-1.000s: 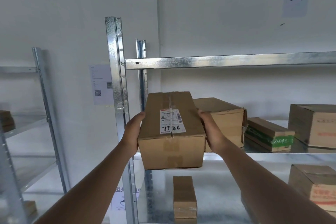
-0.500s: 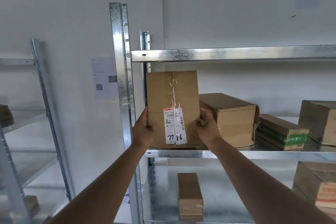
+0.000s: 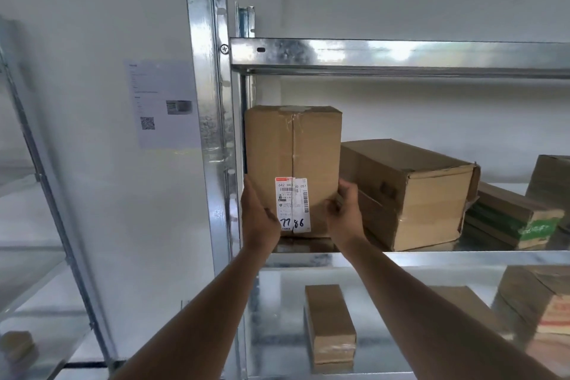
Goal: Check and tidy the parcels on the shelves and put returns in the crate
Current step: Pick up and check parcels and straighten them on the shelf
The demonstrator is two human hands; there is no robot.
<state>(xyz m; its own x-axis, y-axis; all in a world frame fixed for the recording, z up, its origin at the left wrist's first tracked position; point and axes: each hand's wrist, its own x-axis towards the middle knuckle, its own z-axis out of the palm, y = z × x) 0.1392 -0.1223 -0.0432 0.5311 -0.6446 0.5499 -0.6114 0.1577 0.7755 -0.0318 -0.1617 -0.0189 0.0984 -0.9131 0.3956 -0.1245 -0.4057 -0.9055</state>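
Cardboard parcel (image 3: 293,160) stands upright on end at the left end of the middle shelf (image 3: 431,257), its left side close to the galvanised steel upright (image 3: 206,102). A white shipping label (image 3: 291,203) on its front face carries a barcode and the handwritten number 7786. My left hand (image 3: 259,219) presses against the parcel's lower left edge, fingers hidden behind the box side, so I cannot tell how far they wrap. My right hand (image 3: 344,213) grips the lower right corner, fingers curled round the edge with the thumb on the front face. Just beside the parcel on the right lies a larger, dented cardboard box (image 3: 410,191) on its side, touching or nearly touching it. Further right sits a flat carton with green printing (image 3: 521,222). On the shelf below, a small narrow box (image 3: 330,324) lies lengthwise, with more cartons (image 3: 536,302) toward the right edge. A printed sheet with a QR code (image 3: 163,105) is stuck to the white wall left of the rack.
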